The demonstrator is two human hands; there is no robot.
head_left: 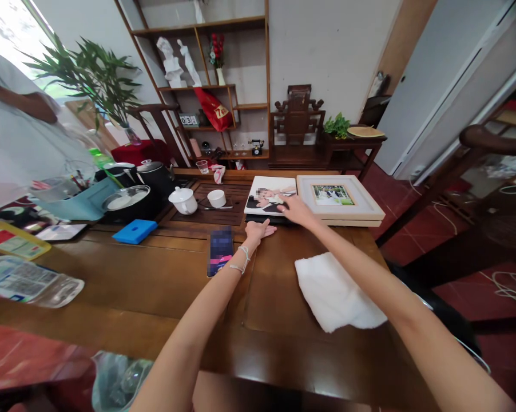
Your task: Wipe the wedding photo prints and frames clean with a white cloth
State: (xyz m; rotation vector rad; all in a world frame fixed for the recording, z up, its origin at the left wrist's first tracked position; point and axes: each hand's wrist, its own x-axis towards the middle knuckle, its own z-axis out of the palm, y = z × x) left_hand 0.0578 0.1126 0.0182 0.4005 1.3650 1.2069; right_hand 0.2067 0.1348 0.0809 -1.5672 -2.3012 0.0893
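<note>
A white photo panel (254, 186) with a picture of people in dark and white clothes lies on a dark, flat item at the back of the wooden table. My right hand (298, 212) rests over its right front part, fingers apart and touching the picture. At the panel's front edge, my left hand (258, 230) is open, its fingers stretched to the right by the dark item. A framed photo (334, 194) with a wide pale border lies right of the panel, on another frame. The phone (220, 246) is left of my left wrist, and a white cloth (333, 292) lies below my right forearm.
On the tea tray (236, 212) stand a lidded white cup (183, 200) and a small white bowl (217, 198). Farther left are a blue box (135, 231), a black kettle (153, 177) and bottles. A person in white (18, 126) stands at the far left.
</note>
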